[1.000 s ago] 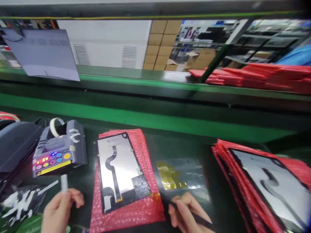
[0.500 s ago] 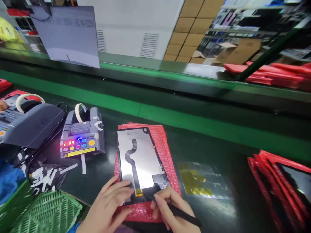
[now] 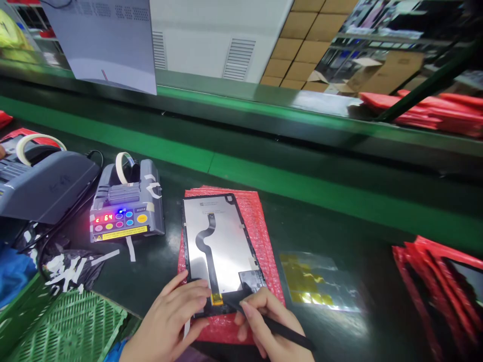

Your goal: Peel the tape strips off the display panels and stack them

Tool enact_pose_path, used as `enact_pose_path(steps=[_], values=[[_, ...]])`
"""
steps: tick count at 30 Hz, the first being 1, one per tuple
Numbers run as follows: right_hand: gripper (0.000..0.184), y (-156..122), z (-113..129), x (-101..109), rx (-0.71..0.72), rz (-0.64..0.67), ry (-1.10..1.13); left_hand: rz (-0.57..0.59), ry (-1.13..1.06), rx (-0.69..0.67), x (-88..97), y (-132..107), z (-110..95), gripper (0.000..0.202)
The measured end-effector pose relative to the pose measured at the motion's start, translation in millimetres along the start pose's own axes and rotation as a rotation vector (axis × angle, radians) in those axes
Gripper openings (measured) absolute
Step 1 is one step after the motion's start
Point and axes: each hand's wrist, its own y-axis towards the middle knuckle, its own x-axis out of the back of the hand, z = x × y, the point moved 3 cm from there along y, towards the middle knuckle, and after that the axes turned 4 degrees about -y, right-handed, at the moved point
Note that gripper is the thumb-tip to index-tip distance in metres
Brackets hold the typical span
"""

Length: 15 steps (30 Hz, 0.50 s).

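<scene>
Head view: screen panel (image 3: pixel 234 246) lies at lower centre of frame, silver side up, on red bubble sleeves (image 3: pixel 266 246).
Left hand (image 3: pixel 169 317): over panel's lower-left edge, fingers half spread; white strip (image 3: pixel 186 328) by thumb, whether gripped cannot be told.
Right hand (image 3: pixel 273 324): closed round black tool (image 3: pixel 289 334), its tip at panel's lower edge.
Tape dispenser (image 3: pixel 128 216): left of centre, display (image 3: pixel 104 218) lit red.
Amber tabs (image 3: pixel 302 276): on clear sheet (image 3: pixel 346 297), right of panel.

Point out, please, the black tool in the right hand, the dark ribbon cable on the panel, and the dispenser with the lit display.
Black tool (image 3: pixel 286 332): head view, on its rear shaft.
Ribbon cable (image 3: pixel 210 262): head view, on its straight run.
Dispenser (image 3: pixel 124 193): head view, on its ridged middle.
</scene>
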Motion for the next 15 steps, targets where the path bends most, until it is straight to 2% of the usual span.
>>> enact_pose_path(steps=[5,15], values=[[0.052,-1.1,3.8,-2.7,0.013,-0.009,0.026,-0.009,0.007,-0.008,1.0,2.8,-0.8,0.022],[0.051,-3.4,-4.7,-1.3,0.037,-0.022,-0.102,0.001,0.018,-0.027,2.0,4.5,-2.1,0.019]])
